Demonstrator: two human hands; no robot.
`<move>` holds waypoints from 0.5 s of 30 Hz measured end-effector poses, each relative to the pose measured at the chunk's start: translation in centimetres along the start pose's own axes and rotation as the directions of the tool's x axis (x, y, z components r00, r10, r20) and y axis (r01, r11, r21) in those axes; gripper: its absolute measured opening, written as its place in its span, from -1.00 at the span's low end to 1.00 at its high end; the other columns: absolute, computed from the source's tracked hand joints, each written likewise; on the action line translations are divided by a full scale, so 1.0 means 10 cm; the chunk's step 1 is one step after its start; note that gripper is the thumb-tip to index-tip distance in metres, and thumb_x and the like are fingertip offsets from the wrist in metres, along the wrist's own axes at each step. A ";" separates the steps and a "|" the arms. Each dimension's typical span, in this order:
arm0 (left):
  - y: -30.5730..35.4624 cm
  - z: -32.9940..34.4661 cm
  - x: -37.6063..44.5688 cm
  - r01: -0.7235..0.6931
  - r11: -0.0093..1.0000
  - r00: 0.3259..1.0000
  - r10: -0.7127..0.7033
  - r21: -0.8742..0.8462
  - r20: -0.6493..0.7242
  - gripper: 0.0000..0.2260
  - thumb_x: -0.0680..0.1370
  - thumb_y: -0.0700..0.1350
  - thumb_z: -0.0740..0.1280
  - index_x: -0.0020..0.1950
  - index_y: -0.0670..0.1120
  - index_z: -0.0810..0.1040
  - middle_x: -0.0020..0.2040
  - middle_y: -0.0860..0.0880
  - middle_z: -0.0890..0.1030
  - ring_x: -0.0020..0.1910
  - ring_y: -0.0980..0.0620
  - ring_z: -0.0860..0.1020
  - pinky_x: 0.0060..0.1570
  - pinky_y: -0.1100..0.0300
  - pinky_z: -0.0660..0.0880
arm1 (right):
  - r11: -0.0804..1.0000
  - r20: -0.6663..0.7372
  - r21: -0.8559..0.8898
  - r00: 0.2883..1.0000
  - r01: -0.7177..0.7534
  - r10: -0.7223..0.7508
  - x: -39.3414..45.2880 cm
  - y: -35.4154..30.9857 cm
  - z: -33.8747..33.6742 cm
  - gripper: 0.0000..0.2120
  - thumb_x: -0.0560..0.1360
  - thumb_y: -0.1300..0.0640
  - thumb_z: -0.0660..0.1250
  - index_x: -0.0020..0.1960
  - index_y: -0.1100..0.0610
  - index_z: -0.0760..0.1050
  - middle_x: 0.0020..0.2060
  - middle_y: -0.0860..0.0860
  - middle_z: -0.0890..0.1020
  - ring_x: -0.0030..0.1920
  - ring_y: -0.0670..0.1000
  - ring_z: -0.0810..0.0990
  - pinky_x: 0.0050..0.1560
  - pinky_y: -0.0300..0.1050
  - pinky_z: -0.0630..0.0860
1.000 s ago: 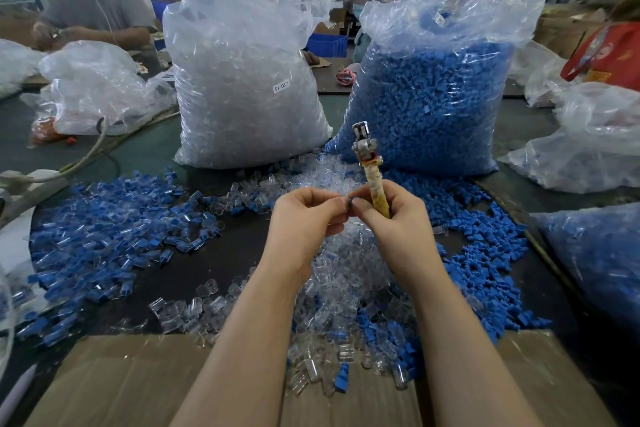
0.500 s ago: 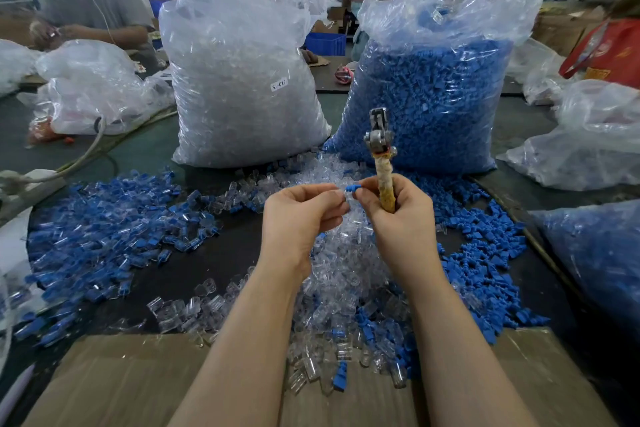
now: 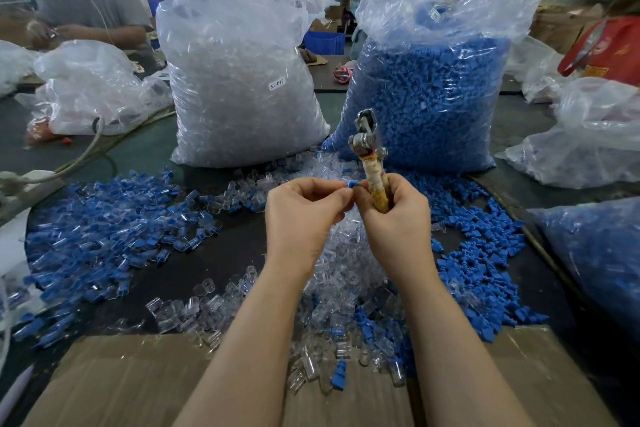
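Note:
My left hand [image 3: 302, 215] and my right hand [image 3: 394, 218] meet above the table centre, fingertips touching. Between them they pinch a small blue plastic piece [image 3: 353, 184]. My right hand also grips a hand tool [image 3: 372, 163] with a tape-wrapped handle and a metal head that points up. Below the hands lies a heap of clear plastic caps [image 3: 346, 274]. Loose blue pieces [image 3: 481, 274] are spread to the right, and a spread of blue and clear parts [image 3: 104, 229] lies on the left.
A tall bag of clear caps [image 3: 239, 80] and a tall bag of blue pieces [image 3: 433, 87] stand behind the hands. Cardboard [image 3: 121, 381] covers the near edge. More plastic bags [image 3: 588, 146] sit right and left. A person [image 3: 86, 7] works at the far left.
The tool in my right hand tilted from leaning left to nearly upright. A small blue piece now shows between the fingertips of both hands.

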State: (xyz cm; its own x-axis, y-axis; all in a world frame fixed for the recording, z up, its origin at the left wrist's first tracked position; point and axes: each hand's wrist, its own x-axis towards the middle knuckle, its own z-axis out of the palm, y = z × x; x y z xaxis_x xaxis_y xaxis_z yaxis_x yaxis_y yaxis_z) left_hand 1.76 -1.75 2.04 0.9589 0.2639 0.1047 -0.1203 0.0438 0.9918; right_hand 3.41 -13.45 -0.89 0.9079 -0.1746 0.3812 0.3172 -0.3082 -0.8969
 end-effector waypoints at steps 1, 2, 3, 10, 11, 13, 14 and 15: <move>-0.01 0.00 0.00 -0.013 1.000 1.000 0.013 0.016 0.000 -0.90 0.44 -0.28 0.51 -0.21 -0.10 0.69 -0.29 -0.06 0.71 -0.24 0.01 0.70 -0.25 0.26 0.60 | 1.000 0.004 0.003 1.000 0.001 -0.001 0.00 0.00 0.00 -0.86 0.52 0.08 0.41 -0.18 0.03 0.50 -0.47 -0.23 0.49 -0.44 -0.17 0.39 -0.36 -0.23 0.30; -0.01 0.00 0.01 -0.024 0.999 1.000 0.024 0.031 0.000 -0.90 0.43 -0.28 0.51 -0.21 -0.10 0.69 -0.29 -0.05 0.71 -0.23 0.00 0.70 -0.23 0.24 0.61 | 1.000 0.014 0.004 1.000 0.005 -0.005 0.01 0.00 -0.01 -0.87 0.53 0.08 0.40 -0.17 0.03 0.51 -0.46 -0.22 0.50 -0.44 -0.17 0.39 -0.37 -0.25 0.30; -0.02 -0.01 0.01 -0.036 0.998 0.999 0.036 0.052 -0.003 -0.89 0.43 -0.27 0.51 -0.22 -0.08 0.68 -0.29 -0.05 0.70 -0.23 0.01 0.70 -0.21 0.21 0.61 | 1.000 0.028 0.005 1.000 0.010 -0.010 0.01 -0.01 -0.01 -0.88 0.53 0.08 0.40 -0.17 0.04 0.51 -0.46 -0.21 0.50 -0.44 -0.17 0.39 -0.38 -0.25 0.30; -0.10 -0.04 0.04 -0.100 0.979 0.993 0.108 0.178 -0.037 -0.89 0.44 -0.18 0.53 -0.24 -0.01 0.67 -0.32 0.03 0.69 -0.25 0.07 0.69 -0.12 0.04 0.65 | 0.998 0.190 0.052 0.982 -0.037 0.027 0.03 -0.04 -0.08 -0.92 0.54 0.19 0.36 -0.11 0.05 0.57 -0.33 -0.02 0.61 -0.36 -0.05 0.46 -0.31 -0.06 0.46; -0.10 -0.04 0.04 -0.103 0.980 0.993 0.112 0.172 -0.042 -0.89 0.45 -0.19 0.51 -0.24 -0.02 0.66 -0.32 0.02 0.69 -0.26 0.06 0.69 -0.14 0.07 0.65 | 0.996 0.217 0.055 0.975 -0.064 0.051 0.03 -0.05 -0.09 -0.91 0.53 0.20 0.36 -0.10 0.02 0.58 -0.26 0.04 0.65 -0.30 0.03 0.53 -0.24 -0.02 0.52; -0.10 -0.05 0.05 -0.092 0.989 0.994 0.098 0.119 -0.046 -0.91 0.47 -0.21 0.50 -0.21 -0.06 0.65 -0.31 -0.02 0.69 -0.27 0.04 0.69 -0.21 0.18 0.62 | 0.994 0.268 0.031 0.959 -0.106 0.094 0.05 -0.04 -0.15 -0.90 0.52 0.19 0.38 -0.08 -0.01 0.57 -0.21 0.04 0.65 -0.22 0.02 0.59 -0.17 -0.09 0.55; -0.09 -0.06 0.06 -0.082 0.993 0.995 0.086 0.083 -0.049 -0.92 0.47 -0.23 0.49 -0.19 -0.09 0.64 -0.31 -0.04 0.69 -0.27 0.04 0.69 -0.23 0.23 0.59 | 0.993 0.297 0.008 0.949 -0.116 0.109 0.06 -0.03 -0.19 -0.91 0.51 0.18 0.39 -0.07 -0.01 0.57 -0.22 0.01 0.64 -0.25 -0.07 0.57 -0.22 -0.21 0.52; -0.08 -0.08 0.07 -0.072 0.996 0.996 0.074 0.044 -0.055 -0.92 0.48 -0.25 0.47 -0.18 -0.11 0.63 -0.31 -0.05 0.69 -0.28 0.04 0.69 -0.25 0.27 0.58 | 0.992 0.327 -0.021 0.937 -0.124 0.123 0.07 -0.02 -0.22 -0.91 0.50 0.18 0.39 -0.07 -0.01 0.56 -0.23 -0.01 0.62 -0.28 -0.14 0.54 -0.26 -0.29 0.48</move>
State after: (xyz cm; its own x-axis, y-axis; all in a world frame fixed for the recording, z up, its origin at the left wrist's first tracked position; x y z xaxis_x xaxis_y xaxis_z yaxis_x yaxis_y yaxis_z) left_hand 2.29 -0.89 1.27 0.9318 0.3187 0.1737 -0.1775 -0.0173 0.9840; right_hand 3.34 -15.60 0.01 0.9794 0.1046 0.1728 0.1969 -0.3036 -0.9322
